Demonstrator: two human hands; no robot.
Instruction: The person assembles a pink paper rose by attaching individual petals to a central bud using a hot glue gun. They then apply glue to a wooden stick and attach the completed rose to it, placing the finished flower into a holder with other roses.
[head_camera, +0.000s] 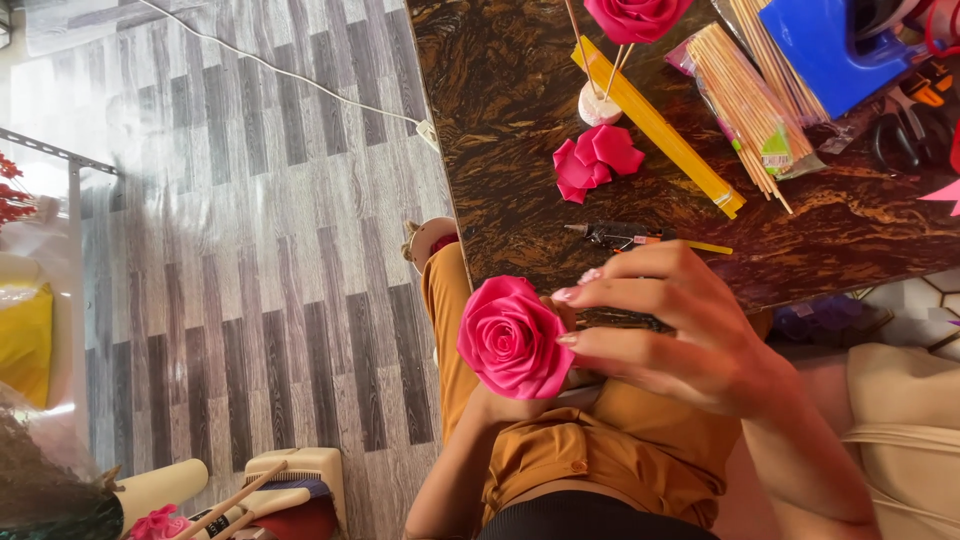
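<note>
Both my hands on a pink ribbon rose

My right hand (668, 330) curls its fingertips (568, 294) onto the rose (512, 338) at its right edge; my left hand (510, 405), mostly hidden, seems to grip it from beneath. The bloom faces up at me over my lap, just off the dark table (500, 120), its glossy petals spiralled tight.

Pink ribbon rose (512, 337), fully coiled, bloom facing camera, held above lap at dark marbled table's edge.
</note>
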